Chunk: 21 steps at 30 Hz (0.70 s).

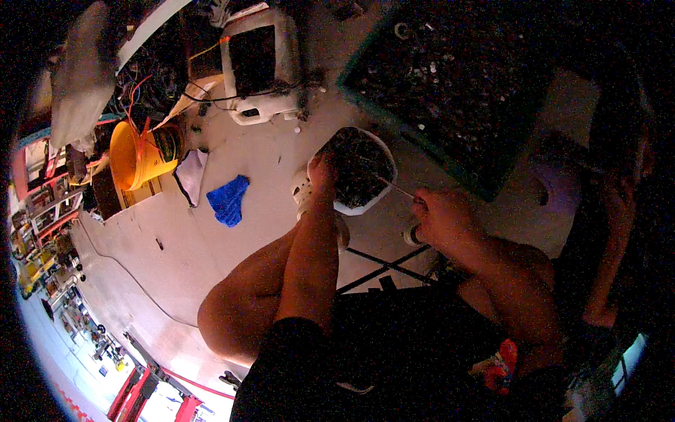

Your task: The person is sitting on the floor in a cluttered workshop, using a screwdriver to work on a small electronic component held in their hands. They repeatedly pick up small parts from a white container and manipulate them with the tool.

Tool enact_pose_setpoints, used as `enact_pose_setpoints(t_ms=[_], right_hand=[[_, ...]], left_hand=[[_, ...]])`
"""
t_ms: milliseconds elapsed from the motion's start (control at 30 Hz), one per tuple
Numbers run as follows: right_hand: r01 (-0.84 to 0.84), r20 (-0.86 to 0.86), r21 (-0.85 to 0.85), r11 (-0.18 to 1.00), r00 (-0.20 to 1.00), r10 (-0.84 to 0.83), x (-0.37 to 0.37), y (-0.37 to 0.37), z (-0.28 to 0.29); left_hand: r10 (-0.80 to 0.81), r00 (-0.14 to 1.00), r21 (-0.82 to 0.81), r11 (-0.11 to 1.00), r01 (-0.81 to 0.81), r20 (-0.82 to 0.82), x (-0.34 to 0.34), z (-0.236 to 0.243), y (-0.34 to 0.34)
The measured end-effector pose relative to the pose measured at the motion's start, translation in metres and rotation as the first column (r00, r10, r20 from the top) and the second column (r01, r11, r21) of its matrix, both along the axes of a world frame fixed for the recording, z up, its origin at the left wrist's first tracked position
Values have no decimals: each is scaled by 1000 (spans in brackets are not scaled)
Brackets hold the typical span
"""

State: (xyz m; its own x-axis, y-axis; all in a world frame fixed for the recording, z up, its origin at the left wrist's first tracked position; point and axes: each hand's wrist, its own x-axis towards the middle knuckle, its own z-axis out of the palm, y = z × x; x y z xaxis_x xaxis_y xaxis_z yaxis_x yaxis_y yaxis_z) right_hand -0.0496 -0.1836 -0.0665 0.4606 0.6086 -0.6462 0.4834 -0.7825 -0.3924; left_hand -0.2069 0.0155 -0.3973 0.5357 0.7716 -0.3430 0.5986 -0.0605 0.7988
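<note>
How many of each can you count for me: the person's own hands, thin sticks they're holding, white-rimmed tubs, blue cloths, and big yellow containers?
Own hands: 2, the left hand and the right hand
Thin rod-like tool: 1, in the right hand
White-rimmed tub: 1
Blue cloth: 1
Big yellow container: 1
Total: 6

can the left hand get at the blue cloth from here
Probably yes: the blue cloth lies left of the left hand, though the white shoe between them may mean reaching over or around it.
</note>
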Motion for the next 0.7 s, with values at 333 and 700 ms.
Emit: enact_pose_setpoints(t_ms=[333,700], right_hand=[[-68,-19,-52,996,998,67,16,11,35],[-72,-22,-124,990,997,70,18,1,56]], left_hand=[[-282,947,308,897,318,-157,50,24,-7],[-333,865,265,855,445,-377,63,39,-9]])
